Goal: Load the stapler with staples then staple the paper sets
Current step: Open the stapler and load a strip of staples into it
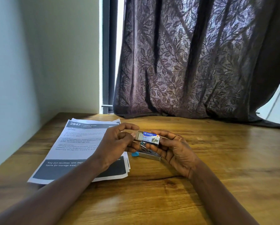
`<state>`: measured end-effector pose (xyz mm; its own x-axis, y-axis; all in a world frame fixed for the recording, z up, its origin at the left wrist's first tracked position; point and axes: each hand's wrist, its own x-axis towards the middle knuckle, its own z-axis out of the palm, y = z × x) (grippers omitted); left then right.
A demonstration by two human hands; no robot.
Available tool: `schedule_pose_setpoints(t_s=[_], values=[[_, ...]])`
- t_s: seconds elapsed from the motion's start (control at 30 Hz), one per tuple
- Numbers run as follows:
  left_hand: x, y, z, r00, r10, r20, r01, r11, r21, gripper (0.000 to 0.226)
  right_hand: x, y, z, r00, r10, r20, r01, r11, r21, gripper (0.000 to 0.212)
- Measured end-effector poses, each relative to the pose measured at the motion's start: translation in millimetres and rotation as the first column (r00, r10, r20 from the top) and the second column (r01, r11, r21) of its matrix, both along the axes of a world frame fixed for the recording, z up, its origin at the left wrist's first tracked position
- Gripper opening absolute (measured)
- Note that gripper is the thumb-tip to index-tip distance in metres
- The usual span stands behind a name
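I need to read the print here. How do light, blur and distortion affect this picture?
Head view: daylight comes through the window gap beside the curtain and leaves a sheen on the table; small print on the papers is blurred, the heading legible; the staple box brand readable; wide-angle stretch shows near the edges.

Blue-and-white staple box point(150, 137); silvery stapler point(149, 155) with what may be a blue tip; white papers point(81, 143) banded dark grey; brown-purple leaf-patterned curtain point(192, 62); brown wood-grain table point(217, 159).
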<state>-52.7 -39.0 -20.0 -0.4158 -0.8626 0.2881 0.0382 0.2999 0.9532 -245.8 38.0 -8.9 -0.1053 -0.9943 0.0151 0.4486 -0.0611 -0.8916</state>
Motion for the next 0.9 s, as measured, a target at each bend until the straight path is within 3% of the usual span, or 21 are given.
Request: schedule_pose_setpoints(t_s=[0.17, 0.4, 0.5, 0.8, 0.9], values=[[-0.1, 1.0, 1.4, 0.999, 0.038, 0.011, -0.038, 0.999, -0.03, 0.012, -1.3, -1.1, 0.0, 1.0, 0.016, 0.0, -0.016, 1.0, 0.01, 0.03], [-2.1, 3.0, -1.8, 0.966, 0.211, 0.151, -0.165, 0.949, -0.269, 0.008, -0.7, -0.2, 0.2, 1.0, 0.007, -0.011, -0.007, 1.0, 0.021, 0.035], [-3.2, 2.6, -3.8, 0.937, 0.28, 0.211, -0.196, 0.918, -0.346, 0.01, 1.4, -0.5, -2.3, 0.998, -0.012, -0.062, 0.013, 1.0, 0.016, 0.024], [-3.7, 1.0, -5.1, 0.912, 0.33, 0.244, -0.241, 0.912, -0.332, 0.004, 5.3, -0.9, -6.6, 0.986, -0.027, -0.165, 0.025, 1.0, -0.015, 0.028], [-4.3, 1.8, -5.7, 0.901, 0.361, 0.241, -0.26, 0.894, -0.365, 0.003, 5.5, -1.3, -6.5, 0.989, 0.012, -0.15, -0.012, 1.0, -0.001, 0.021]])
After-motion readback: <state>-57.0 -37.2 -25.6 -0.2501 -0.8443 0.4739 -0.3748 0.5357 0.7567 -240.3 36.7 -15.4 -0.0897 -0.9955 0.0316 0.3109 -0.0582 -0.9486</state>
